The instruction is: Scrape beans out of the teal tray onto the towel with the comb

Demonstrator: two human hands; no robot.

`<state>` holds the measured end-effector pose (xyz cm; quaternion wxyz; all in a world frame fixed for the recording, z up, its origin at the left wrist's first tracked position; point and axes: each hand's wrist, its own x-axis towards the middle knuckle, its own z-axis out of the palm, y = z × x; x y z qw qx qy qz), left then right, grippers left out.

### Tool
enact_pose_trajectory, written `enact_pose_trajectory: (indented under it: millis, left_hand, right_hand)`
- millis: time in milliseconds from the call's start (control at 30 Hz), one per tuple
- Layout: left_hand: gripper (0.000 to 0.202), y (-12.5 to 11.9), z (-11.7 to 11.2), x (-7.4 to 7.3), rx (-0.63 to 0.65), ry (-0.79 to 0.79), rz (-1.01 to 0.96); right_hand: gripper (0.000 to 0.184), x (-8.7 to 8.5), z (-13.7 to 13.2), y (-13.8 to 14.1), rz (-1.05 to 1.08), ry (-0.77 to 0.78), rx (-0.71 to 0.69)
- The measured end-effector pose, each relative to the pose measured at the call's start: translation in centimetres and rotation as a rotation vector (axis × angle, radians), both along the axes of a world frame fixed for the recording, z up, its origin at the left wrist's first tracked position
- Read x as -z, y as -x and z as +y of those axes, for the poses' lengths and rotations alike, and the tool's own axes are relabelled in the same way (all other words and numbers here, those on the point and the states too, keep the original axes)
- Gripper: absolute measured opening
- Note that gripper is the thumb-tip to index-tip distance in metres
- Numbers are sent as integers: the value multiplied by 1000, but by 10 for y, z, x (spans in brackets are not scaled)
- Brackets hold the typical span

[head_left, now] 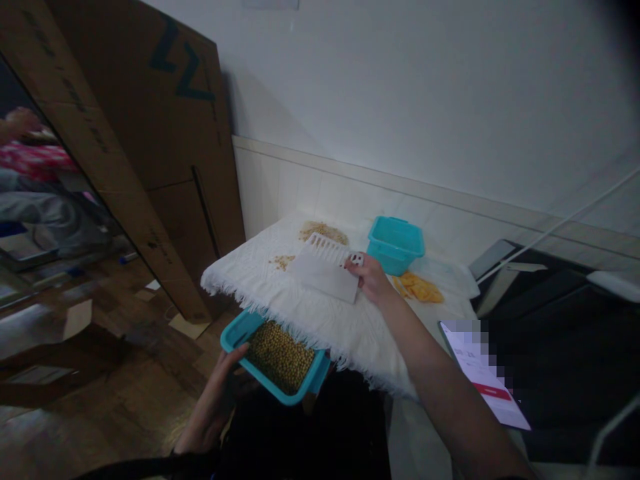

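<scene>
Clock directions are read from the board.

- Board (327, 277): white, slotted along its far edge; over the cloth. Contact with the cloth: cannot tell.
- Right hand (371, 277): grasping the board's near-right end, thumb on top.
- Bean tub (291, 400): blue, at 7 o'clock, tilted, partly under the cloth's fringe.
- Beans (283, 357): yellow-green, many, inside the bean tub.
- Left hand (227, 370): grasping the bean tub's left side, thumb over the rim; other fingers mostly hidden.
- Heap (325, 232): small tan pieces, at 12 o'clock; further pieces at 9 o'clock.
- Cloth (250, 260): white, fringed.
- Second tub (395, 257): blue, upright, at 2 o'clock.
- Yellow item (423, 288): crumpled, at 3 o'clock.
- Tablet (480, 370): lit, at 4 o'clock.
- Carton (150, 133): brown, at 10 o'clock.
</scene>
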<state>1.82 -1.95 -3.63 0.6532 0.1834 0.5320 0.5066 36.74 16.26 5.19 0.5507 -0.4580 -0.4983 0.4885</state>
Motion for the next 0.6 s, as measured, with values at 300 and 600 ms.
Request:
enact_pose_trajectory:
  millis: [300, 600]
  left_hand:
    - [88, 0, 2, 4, -8, 2, 4]
    - [82, -1, 2, 5, -14, 4, 14]
  right_hand:
    - [61, 2, 24, -51, -165, -133, 404]
    - [57, 4, 24, -50, -243, -128, 386]
